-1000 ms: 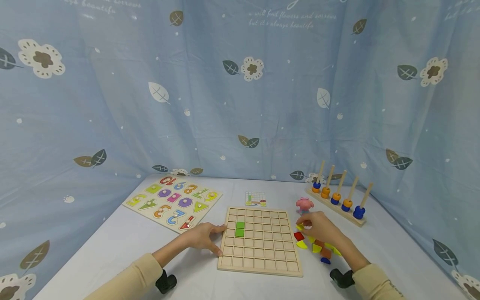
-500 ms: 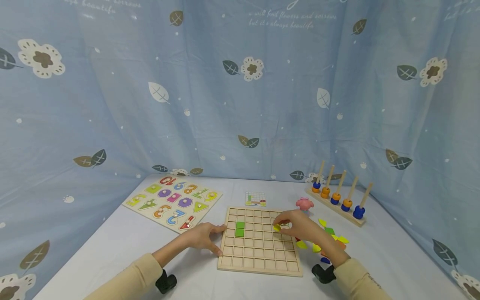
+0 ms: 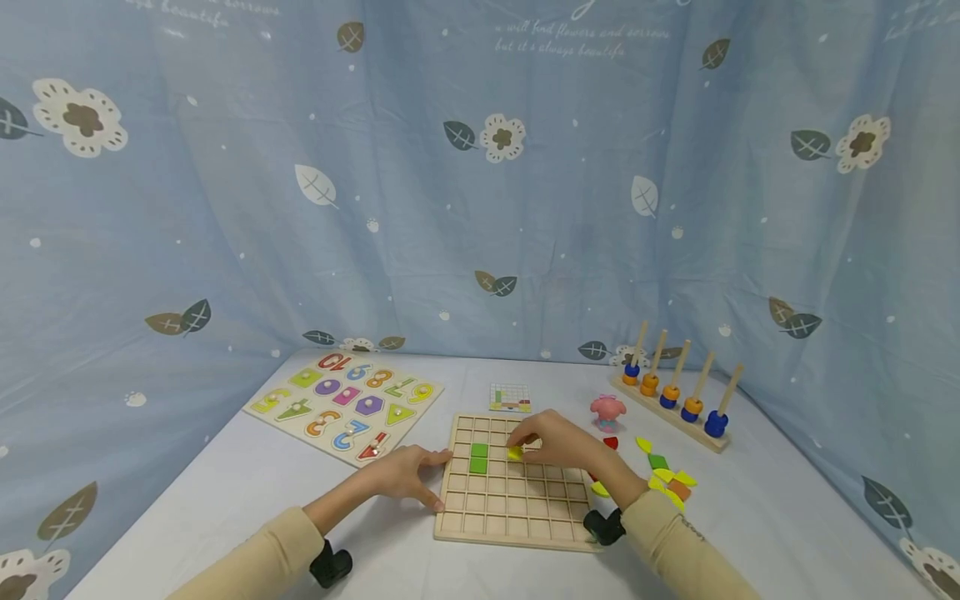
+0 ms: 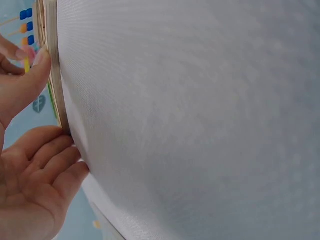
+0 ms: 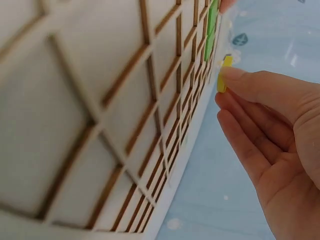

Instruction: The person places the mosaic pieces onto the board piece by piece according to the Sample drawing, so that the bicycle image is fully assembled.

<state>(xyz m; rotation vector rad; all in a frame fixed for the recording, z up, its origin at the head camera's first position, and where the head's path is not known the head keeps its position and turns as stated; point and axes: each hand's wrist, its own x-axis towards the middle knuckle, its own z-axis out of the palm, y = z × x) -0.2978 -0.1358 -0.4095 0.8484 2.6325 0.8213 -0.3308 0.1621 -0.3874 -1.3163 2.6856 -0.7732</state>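
Over the twelve o'clock side of the grid board (image 3: pixel 497 503), the right hand (image 3: pixel 558 442) pinches a yellow piece (image 3: pixel 514 454) between thumb and fingers; at nine, the left hand (image 3: pixel 405 473), thumb and fingers spread apart, merely touches the board's edge. Two green tiles (image 3: pixel 478 452) sit in cells at ten, loose coloured pieces (image 3: pixel 663 475) on the counter (image 3: pixel 420 571) at three.

Passing room lies between card (image 3: pixel 510 398) and pink figure (image 3: pixel 607 411); right forearm (image 3: pixel 618 475) bars right edge of grid board (image 3: pixel 517 505)
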